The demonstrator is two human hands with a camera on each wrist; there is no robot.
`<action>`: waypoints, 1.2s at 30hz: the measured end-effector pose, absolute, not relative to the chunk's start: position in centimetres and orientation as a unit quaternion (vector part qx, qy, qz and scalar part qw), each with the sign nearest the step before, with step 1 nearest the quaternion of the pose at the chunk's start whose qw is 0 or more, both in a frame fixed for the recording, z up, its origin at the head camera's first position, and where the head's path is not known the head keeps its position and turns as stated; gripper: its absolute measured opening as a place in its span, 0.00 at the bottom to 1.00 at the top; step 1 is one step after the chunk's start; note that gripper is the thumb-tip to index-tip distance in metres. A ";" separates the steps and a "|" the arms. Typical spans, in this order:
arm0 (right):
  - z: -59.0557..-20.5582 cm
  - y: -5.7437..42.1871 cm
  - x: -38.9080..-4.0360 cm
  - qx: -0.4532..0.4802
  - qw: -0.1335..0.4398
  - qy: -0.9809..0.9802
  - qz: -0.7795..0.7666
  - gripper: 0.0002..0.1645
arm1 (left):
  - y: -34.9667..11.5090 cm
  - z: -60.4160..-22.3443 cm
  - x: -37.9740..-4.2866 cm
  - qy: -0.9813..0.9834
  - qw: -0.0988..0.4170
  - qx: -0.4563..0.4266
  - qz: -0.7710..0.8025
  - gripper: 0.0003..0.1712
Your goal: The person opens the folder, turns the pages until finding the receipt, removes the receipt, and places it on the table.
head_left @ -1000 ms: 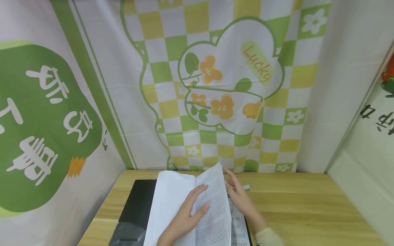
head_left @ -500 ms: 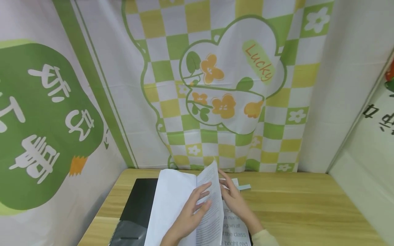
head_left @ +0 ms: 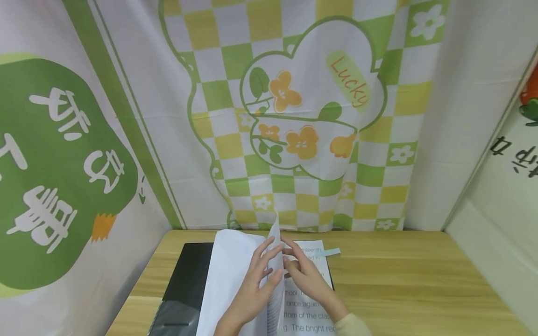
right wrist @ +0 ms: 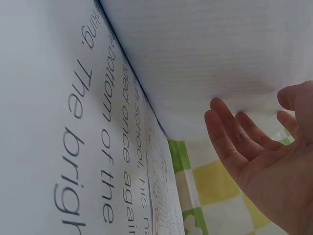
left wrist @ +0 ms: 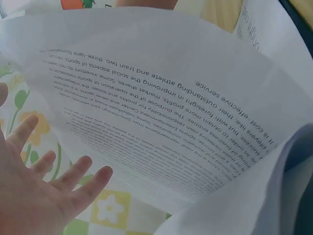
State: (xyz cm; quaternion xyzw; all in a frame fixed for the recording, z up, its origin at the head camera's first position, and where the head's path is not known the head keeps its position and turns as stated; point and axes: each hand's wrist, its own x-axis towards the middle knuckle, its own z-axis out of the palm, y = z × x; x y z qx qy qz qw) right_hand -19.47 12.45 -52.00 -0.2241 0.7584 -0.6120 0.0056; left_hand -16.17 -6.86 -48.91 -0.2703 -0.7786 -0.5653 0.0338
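A loose printed page [head_left: 275,266] stands nearly upright between my hands in the head view, rising from a stack of bound sheets. My left hand [head_left: 254,289] is on its left side, fingers spread beside the small print; the left wrist view shows this hand [left wrist: 54,191] with relaxed fingers. My right hand [head_left: 308,280] is behind the page, and in the right wrist view its fingertips [right wrist: 217,105] are against or very near the back of the sheet. To the left lies a blank white page [head_left: 231,270]; on the right, a large-print page [head_left: 311,312] is exposed.
A black folder cover [head_left: 185,284] lies open at the left, with a clear pocket at its lower end. A pale blue tab [head_left: 329,252] sticks out at the right. Wooden table [head_left: 412,284] extends rightward; a patterned curtain [head_left: 302,200] hangs behind.
The page has swung leftward from leaning right to nearly upright, and my right hand has moved left with it. More of the large-print page and the blue tab show.
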 end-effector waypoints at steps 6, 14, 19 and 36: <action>-52.3 11.6 -19.2 -0.226 0.010 0.762 -0.607 0.34 | -7.6 -48.3 -15.9 -0.804 0.065 -0.269 -0.527 0.30; -52.8 11.4 -19.1 -0.230 0.012 0.761 -0.606 0.35 | -8.0 -48.0 -16.1 -0.835 0.065 -0.259 -0.480 0.20; -52.9 11.3 -19.2 -0.247 -0.001 0.770 -0.589 0.33 | -8.2 -47.7 -16.0 -0.848 0.080 -0.245 -0.463 0.23; -53.7 11.7 -19.8 -0.213 0.017 0.795 -0.568 0.32 | -9.8 -46.8 -15.2 -0.904 0.090 -0.218 -0.356 0.30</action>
